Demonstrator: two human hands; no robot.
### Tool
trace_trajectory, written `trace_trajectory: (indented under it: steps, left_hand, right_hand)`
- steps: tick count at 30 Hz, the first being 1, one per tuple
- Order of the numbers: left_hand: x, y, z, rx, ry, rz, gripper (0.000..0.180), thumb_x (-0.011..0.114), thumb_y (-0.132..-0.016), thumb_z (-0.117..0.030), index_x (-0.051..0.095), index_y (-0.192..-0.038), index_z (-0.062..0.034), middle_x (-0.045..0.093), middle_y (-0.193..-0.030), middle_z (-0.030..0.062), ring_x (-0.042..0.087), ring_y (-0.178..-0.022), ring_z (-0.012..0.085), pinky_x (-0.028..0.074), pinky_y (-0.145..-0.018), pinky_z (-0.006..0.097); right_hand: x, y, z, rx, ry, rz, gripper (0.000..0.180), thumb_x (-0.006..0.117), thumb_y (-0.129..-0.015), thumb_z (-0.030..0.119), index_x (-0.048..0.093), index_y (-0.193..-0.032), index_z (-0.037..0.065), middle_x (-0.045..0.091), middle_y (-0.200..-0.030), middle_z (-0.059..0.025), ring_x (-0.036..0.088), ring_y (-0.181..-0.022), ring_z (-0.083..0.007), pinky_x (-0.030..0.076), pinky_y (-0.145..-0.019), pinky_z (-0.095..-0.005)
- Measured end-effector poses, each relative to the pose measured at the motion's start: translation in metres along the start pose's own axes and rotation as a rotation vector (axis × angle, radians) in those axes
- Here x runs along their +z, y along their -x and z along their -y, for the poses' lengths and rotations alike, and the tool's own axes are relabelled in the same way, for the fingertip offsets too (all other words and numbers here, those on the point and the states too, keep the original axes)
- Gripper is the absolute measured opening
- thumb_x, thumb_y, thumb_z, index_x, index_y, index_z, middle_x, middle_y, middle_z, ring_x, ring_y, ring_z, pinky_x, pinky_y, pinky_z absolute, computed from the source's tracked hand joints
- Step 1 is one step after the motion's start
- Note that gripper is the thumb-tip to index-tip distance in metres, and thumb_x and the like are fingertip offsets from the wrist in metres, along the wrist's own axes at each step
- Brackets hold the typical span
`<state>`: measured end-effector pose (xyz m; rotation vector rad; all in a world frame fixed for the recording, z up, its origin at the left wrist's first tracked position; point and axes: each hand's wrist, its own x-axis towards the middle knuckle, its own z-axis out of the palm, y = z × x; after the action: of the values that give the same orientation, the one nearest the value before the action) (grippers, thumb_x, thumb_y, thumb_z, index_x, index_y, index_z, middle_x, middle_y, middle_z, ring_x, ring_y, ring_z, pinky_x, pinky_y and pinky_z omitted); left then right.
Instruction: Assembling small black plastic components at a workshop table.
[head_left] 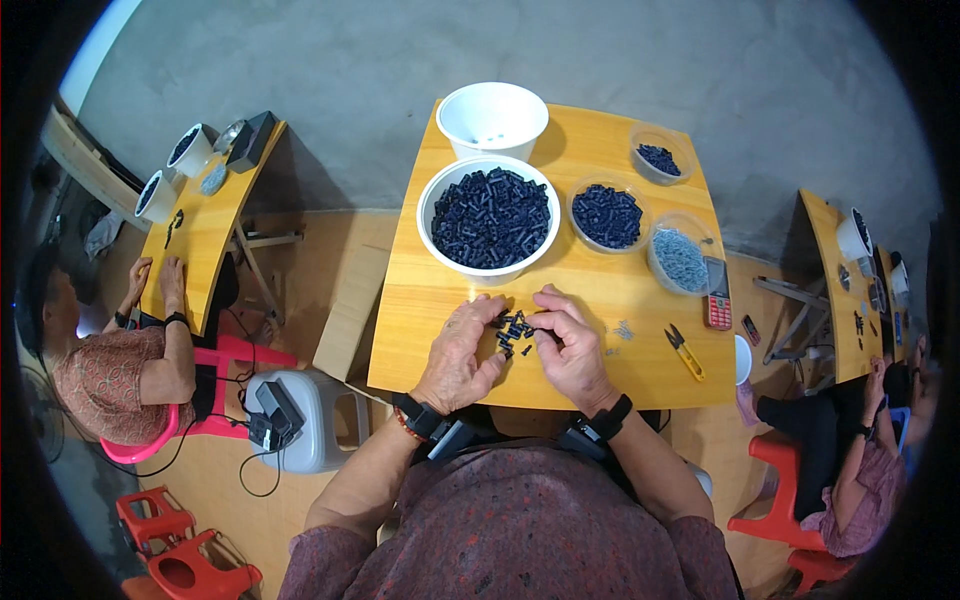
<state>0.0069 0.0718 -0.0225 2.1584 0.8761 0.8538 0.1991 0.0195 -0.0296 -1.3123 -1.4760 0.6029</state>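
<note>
A small pile of short dark blue-black plastic pieces (514,326) lies on the wooden table near its front edge, between my two hands. My left hand (462,352) rests at the pile's left side, its thumb and fingers apart and curved around the pieces. My right hand (570,350) is at the pile's right edge with thumb and fingertips pinched together. Whatever sits in that pinch is too small and hidden to make out. Beyond the hands stands a white tub (490,215) heaped with the same dark pieces.
Behind it is another white tub (492,120). Clear bowls hold dark pieces (608,217) and grey metal pins (680,262). Loose pins (624,330), yellow-handled snips (685,355) and a red phone (718,295) lie rightward. Other people sit at tables on both sides.
</note>
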Motion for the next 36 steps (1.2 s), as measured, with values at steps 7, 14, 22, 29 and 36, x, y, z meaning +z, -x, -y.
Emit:
trace_trajectory:
  steps: [7,14,22,29,36]
  left_hand:
    - [-0.005,-0.003,-0.007,0.027,-0.166,0.167,0.079,0.072,-0.077,-0.016,0.035,-0.145,0.0012,0.041,-0.147,0.0253,0.035,-0.140,0.0419,0.025,-0.117,0.049]
    - [0.012,-0.001,-0.018,0.058,-0.469,0.229,0.082,0.063,-0.089,-0.033,0.024,-0.149,0.0076,0.023,-0.156,0.0293,0.022,-0.146,0.0428,0.018,-0.119,0.051]
    - [0.024,-0.003,-0.021,0.000,-0.532,0.242,0.077,0.060,-0.091,-0.034,0.027,-0.149,0.0053,0.026,-0.155,0.0277,0.022,-0.147,0.0419,0.016,-0.118,0.057]
    - [0.023,-0.003,-0.019,-0.022,-0.360,0.179,0.078,0.062,-0.090,-0.034,0.028,-0.150,0.0014,0.030,-0.155,0.0261,0.023,-0.146,0.0419,0.015,-0.118,0.056]
    - [0.015,0.000,-0.017,-0.004,-0.346,0.180,0.084,0.066,-0.088,-0.042,0.028,-0.150,0.0017,0.031,-0.153,0.0269,0.025,-0.146,0.0411,0.016,-0.118,0.054]
  right_hand:
    - [-0.016,0.005,0.010,0.086,-0.097,-0.062,0.022,0.054,-0.092,-0.003,0.064,-0.112,-0.003,0.061,-0.127,-0.0197,0.053,-0.128,-0.0310,0.043,-0.104,-0.0362]
    - [-0.001,0.018,0.010,0.199,-0.169,-0.082,0.035,0.047,-0.099,0.005,0.051,-0.132,-0.004,0.054,-0.137,-0.0205,0.047,-0.134,-0.0295,0.036,-0.111,-0.0365]
    - [0.011,0.019,0.024,0.142,-0.107,0.023,0.039,0.046,-0.095,-0.002,0.049,-0.134,-0.001,0.051,-0.139,-0.0205,0.046,-0.134,-0.0314,0.036,-0.111,-0.0378]
    - [0.011,0.021,0.014,0.016,-0.084,-0.003,0.035,0.047,-0.093,-0.006,0.055,-0.127,0.000,0.055,-0.133,-0.0192,0.049,-0.131,-0.0311,0.040,-0.109,-0.0382]
    - [-0.033,0.023,0.026,-0.012,-0.054,-0.063,0.022,0.054,-0.091,-0.006,0.065,-0.110,-0.002,0.063,-0.117,-0.0144,0.058,-0.119,-0.0279,0.045,-0.101,-0.0349]
